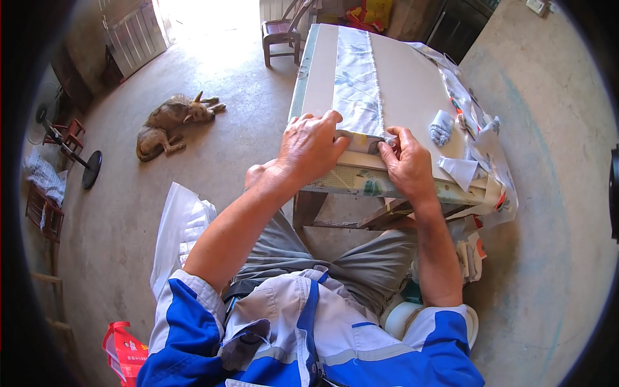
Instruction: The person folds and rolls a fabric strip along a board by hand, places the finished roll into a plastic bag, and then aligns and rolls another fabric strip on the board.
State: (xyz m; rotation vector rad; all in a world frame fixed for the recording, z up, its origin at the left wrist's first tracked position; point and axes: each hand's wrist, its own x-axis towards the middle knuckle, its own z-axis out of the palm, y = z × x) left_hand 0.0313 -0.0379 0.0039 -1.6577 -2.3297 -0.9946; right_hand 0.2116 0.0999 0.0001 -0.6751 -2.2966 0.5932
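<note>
A long white cloth strip (356, 77) with a faint pale-blue pattern and a frayed right edge lies lengthwise on the table (412, 84). Its near end, by the table's front edge, is folded or rolled up, showing a greyish patterned part (361, 142). My left hand (308, 147) grips the left corner of that end, fingers curled over it. At the right corner, my right hand (407, 161) pinches the cloth between thumb and fingers. Whether anything is inside the fold cannot be seen. Right of my right hand rests a small rolled blue-grey and white cloth (442, 127).
White cloth scraps (459, 171) and trimmings hang over the table's right side. A dog (174, 124) lies on the concrete floor to the left. Beyond it stand a fan (91, 169) and a chair (281, 33). A red bag (126, 351) is at lower left.
</note>
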